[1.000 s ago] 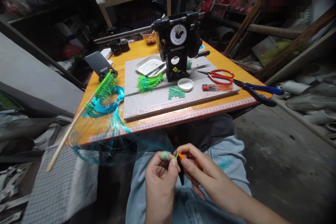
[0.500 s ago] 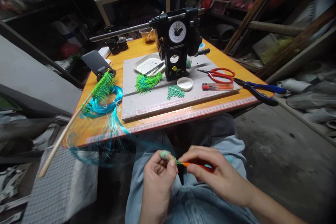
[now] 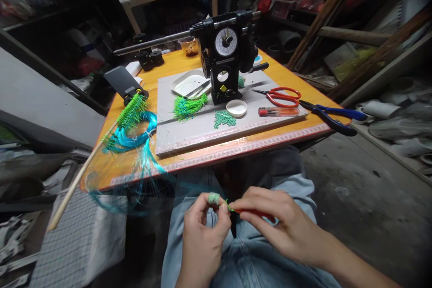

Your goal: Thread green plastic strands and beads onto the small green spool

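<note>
Above my lap, my left hand (image 3: 206, 229) pinches a bright green thread (image 3: 228, 206) between thumb and index finger. Pale green tape (image 3: 213, 198) wraps that index finger. My right hand (image 3: 281, 222) closes around a slim orange-red tool (image 3: 261, 213), its fingertips close beside the thread; the tool's tip and kind are hidden by the fingers. Thin blue fishing line (image 3: 194, 185) runs from a coiled blue bundle (image 3: 148, 126) on the table towards my left hand. A wooden stick (image 3: 77, 180) bearing many green thread knots lies over the bundle.
A black winding machine (image 3: 225, 63) with a dial stands on a grey board (image 3: 189, 137). Around it are a green-thread bunch (image 3: 189, 105), green beads (image 3: 225, 119), a white lid (image 3: 236, 108), red scissors (image 3: 283, 96) and blue-handled pliers (image 3: 332, 114) overhanging the table edge.
My left thumb and index finger have opened into a rounder pinch. My right fingers have slid forward along the orange-red tool, covering more of it. Table objects have stayed put.
</note>
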`<control>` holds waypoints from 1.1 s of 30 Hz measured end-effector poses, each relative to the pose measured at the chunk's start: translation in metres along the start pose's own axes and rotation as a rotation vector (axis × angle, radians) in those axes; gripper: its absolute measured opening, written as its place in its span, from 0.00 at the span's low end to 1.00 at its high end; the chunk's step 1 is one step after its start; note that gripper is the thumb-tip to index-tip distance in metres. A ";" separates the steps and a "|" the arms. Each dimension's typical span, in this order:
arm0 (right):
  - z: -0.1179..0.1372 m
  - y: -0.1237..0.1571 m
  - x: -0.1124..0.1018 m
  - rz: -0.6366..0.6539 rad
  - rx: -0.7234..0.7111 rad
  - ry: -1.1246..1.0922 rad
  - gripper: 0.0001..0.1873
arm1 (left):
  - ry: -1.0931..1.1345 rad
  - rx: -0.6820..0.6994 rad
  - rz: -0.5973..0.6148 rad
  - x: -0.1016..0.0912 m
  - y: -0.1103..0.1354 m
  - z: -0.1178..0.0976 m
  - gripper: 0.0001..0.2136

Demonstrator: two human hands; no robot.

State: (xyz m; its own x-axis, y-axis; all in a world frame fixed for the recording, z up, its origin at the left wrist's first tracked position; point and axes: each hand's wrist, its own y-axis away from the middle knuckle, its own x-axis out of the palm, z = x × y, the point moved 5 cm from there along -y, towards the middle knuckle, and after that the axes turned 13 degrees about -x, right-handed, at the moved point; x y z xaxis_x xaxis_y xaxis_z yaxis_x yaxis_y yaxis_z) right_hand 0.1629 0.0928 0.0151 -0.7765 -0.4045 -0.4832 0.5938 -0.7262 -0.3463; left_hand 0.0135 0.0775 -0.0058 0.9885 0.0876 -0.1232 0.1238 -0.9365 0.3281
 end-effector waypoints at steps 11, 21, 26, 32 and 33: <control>0.003 -0.001 -0.003 0.005 -0.114 -0.062 0.14 | 0.133 -0.084 0.086 -0.002 0.003 -0.001 0.06; 0.012 -0.010 0.003 0.170 -0.193 0.571 0.17 | 0.029 -0.053 -0.012 -0.007 -0.008 0.001 0.05; 0.007 -0.010 0.023 -0.046 0.015 0.179 0.14 | -0.099 0.233 -0.351 -0.011 0.000 -0.007 0.05; 0.004 -0.009 0.032 -0.198 0.153 -0.168 0.09 | -0.043 0.255 -0.330 -0.007 0.000 -0.003 0.06; 0.002 -0.009 0.033 -0.206 0.156 -0.185 0.09 | 0.011 0.195 -0.297 -0.006 -0.002 0.000 0.06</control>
State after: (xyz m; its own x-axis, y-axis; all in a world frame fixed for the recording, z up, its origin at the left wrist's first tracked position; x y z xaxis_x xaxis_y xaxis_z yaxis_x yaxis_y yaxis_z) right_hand 0.1320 0.0849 0.0041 -0.9107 -0.3241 -0.2562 0.3918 -0.8742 -0.2868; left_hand 0.0073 0.0789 -0.0063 0.9127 0.3686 -0.1764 0.3884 -0.9167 0.0943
